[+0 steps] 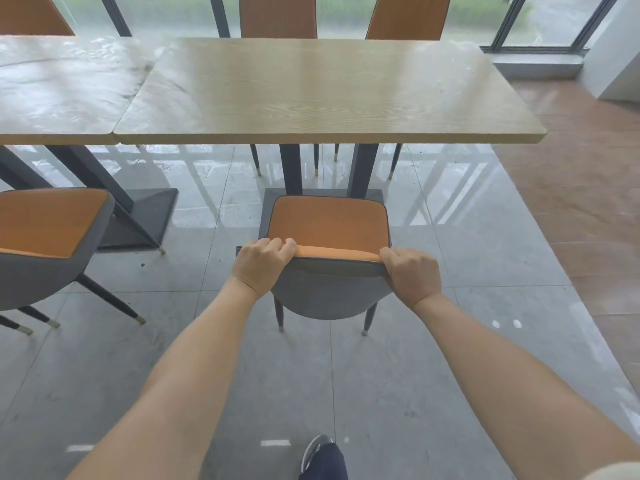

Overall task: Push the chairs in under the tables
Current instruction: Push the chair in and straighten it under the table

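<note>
An orange-and-grey chair (329, 223) stands on the floor in front of a light wooden table (325, 88), its seat short of the table's near edge. My left hand (263, 265) grips the left end of the chair's backrest top. My right hand (410, 271) grips the right end. Both sets of fingers curl over the rim. A second chair (48, 230) of the same kind stands at the left, pulled out from the neighbouring table (59, 88).
Two chair backs (277, 15) stand at the far side of the table, by the windows. The table's dark pedestal legs (291, 168) and base plate sit just ahead of the chair. A reddish floor strip (571, 188) runs at the right. My foot (318, 455) shows below.
</note>
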Tool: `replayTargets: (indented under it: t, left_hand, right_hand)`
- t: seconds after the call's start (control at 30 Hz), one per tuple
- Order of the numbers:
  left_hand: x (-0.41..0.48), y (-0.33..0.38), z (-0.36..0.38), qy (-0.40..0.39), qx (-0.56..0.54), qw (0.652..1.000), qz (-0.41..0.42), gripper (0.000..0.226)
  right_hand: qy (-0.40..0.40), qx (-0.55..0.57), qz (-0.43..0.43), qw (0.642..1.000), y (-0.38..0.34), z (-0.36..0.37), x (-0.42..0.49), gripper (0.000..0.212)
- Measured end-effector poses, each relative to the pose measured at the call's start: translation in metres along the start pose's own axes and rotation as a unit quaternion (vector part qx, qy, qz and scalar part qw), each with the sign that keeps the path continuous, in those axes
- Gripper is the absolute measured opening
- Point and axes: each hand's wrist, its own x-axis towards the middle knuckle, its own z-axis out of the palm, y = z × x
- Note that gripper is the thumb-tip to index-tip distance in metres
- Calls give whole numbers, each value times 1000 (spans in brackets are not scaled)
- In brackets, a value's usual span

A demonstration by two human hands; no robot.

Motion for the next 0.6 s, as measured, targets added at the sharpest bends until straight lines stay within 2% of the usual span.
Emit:
replayTargets:
  t: [0.1,0.27,0.4,0.6]
  left_hand:
    - [16,-3,6,8,5,1000,-3,32]
    - [47,-10,17,21,-1,1000,-11,30]
    - [67,-12,22,18,3,1000,-10,28]
    - [64,-14,18,7,12,1000,-1,31]
  right_hand:
    - [12,2,2,1000,12,8,16,32]
    - [30,8,-8,1000,30,17,45,14]
    - [-8,-1,-18,1000,51,21,65,30]
    - [-11,-2,-32,999,52,26,62,32]
